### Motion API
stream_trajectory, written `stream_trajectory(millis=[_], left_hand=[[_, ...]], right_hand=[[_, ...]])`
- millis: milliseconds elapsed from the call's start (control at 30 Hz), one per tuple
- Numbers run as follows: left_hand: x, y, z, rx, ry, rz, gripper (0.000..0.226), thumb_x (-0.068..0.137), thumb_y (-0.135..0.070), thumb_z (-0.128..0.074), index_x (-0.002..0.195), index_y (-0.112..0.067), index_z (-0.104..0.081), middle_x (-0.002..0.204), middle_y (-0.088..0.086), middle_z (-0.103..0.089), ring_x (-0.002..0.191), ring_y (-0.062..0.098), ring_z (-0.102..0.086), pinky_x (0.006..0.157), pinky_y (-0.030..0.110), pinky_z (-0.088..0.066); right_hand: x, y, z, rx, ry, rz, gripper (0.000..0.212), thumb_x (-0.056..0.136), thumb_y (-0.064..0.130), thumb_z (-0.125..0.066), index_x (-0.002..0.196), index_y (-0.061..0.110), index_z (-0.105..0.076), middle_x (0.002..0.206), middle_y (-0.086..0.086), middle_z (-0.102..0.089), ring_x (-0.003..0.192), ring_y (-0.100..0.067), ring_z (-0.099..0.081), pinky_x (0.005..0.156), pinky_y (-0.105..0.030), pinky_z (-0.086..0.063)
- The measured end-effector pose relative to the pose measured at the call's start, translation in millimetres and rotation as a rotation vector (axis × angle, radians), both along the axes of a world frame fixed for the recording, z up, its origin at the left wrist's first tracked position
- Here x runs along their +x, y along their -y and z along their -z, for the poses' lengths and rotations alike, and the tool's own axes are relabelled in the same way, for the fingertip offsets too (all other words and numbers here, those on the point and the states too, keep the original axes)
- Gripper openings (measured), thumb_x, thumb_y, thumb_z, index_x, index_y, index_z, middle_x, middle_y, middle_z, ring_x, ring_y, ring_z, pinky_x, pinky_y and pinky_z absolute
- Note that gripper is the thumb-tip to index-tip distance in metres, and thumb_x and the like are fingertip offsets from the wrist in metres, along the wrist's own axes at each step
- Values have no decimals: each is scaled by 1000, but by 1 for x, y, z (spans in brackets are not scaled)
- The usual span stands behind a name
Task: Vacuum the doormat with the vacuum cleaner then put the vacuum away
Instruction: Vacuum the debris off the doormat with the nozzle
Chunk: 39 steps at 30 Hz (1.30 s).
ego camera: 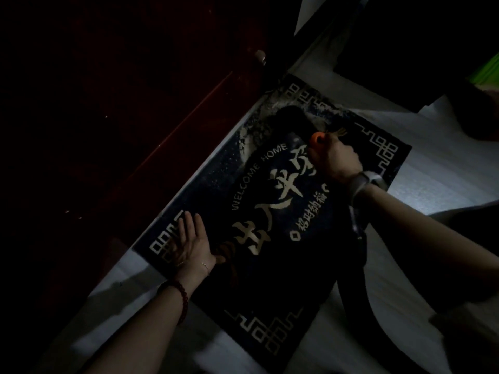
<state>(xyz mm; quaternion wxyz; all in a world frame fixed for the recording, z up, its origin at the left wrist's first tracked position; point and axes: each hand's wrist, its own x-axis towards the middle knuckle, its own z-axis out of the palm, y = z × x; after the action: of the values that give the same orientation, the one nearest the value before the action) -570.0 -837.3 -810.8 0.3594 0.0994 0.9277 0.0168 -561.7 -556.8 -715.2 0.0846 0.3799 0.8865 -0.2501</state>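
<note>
Fingers of the left hand [192,241] are lying flat, pinning the doormat [272,268] at eight o'clock; the right hand [339,160] is gripping the vacuum cleaner [293,125] toward one o'clock. Slow overlapping passes seem wise.

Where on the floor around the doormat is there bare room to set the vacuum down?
Pale floor lies bare beyond the doormat edge behind the right hand. The side along the dark red door is crowded: the left hand presses the mat there. The handheld vacuum covers the mat's far end.
</note>
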Motion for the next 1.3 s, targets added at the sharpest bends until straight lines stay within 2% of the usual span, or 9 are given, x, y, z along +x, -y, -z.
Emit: stream_trajectory(millis=[133, 200, 367, 500, 633, 867, 1000, 1167, 1300], left_hand=[[-6, -2, 1, -26, 14, 30, 125, 71, -44, -75, 144, -12, 22, 151, 11, 30, 140, 27, 24, 115, 47, -1], [-11, -4, 1, -43, 37, 55, 127, 71, -42, -75, 143, -12, 24, 149, 11, 33, 139, 29, 26, 115, 47, 1], [-25, -14, -4, -90, 141, 87, 136, 66, -38, -80, 140, -12, 30, 146, 11, 39, 137, 31, 31, 114, 51, 6], [-27, -17, -2, -118, 158, 87, 137, 65, -39, -81, 140, -12, 30, 145, 11, 41, 137, 31, 31, 114, 51, 6], [-26, -16, 0, -105, 144, 74, 135, 67, -35, -81, 141, -14, 29, 146, 10, 40, 137, 29, 30, 115, 49, 6], [-26, -15, -7, -78, 152, 69, 136, 64, -38, -82, 141, -15, 28, 146, 8, 39, 137, 28, 31, 115, 48, 7], [-26, -14, -8, -71, 141, 70, 136, 64, -38, -82, 142, -15, 27, 147, 8, 38, 137, 27, 31, 114, 49, 7], [-27, -12, -7, -47, 140, 75, 134, 65, -42, -80, 142, -17, 26, 148, 7, 36, 138, 27, 30, 115, 49, 6], [-28, -9, -5, -21, 140, 77, 137, 62, -44, -81, 143, -16, 26, 148, 7, 36, 138, 27, 30, 114, 50, 5]], right_hand=[[23, 46, 11, -94, 9, -157, 46, 92, 36, -48, 130, 14, -36, 106, -16, -60, 85, -31, -58, 67, -35, -44], [40, 54, 6, -116, 52, -216, 46, 92, 37, -48, 130, 15, -35, 101, -14, -59, 88, -34, -59, 71, -37, -46], [35, 10, -2, -98, 1, -96, 50, 92, 39, -50, 134, 16, -36, 120, -18, -58, 96, -32, -58, 75, -31, -41], [-7, -23, 0, -70, -67, 34, 49, 92, 37, -50, 131, 10, -42, 125, -22, -54, 111, -39, -53, 84, -37, -42], [-29, -12, 14, -130, -80, 24, 49, 91, 40, -50, 132, 13, -41, 123, -18, -57, 106, -36, -56, 80, -35, -43], [17, 26, 11, -184, 23, -163, 47, 90, 42, -50, 128, 17, -38, 108, -15, -60, 89, -36, -61, 80, -44, -52], [8, 3, 5, -135, -7, -76, 51, 91, 42, -49, 133, 16, -38, 120, -18, -57, 102, -36, -58, 82, -36, -47], [-39, -20, 13, -137, -111, 56, 48, 92, 41, -49, 128, 10, -43, 121, -17, -57, 103, -35, -58, 86, -41, -49], [-56, -9, 19, -164, -124, 26, 44, 92, 38, -49, 124, 9, -45, 119, -17, -59, 99, -35, -60, 85, -44, -50]])
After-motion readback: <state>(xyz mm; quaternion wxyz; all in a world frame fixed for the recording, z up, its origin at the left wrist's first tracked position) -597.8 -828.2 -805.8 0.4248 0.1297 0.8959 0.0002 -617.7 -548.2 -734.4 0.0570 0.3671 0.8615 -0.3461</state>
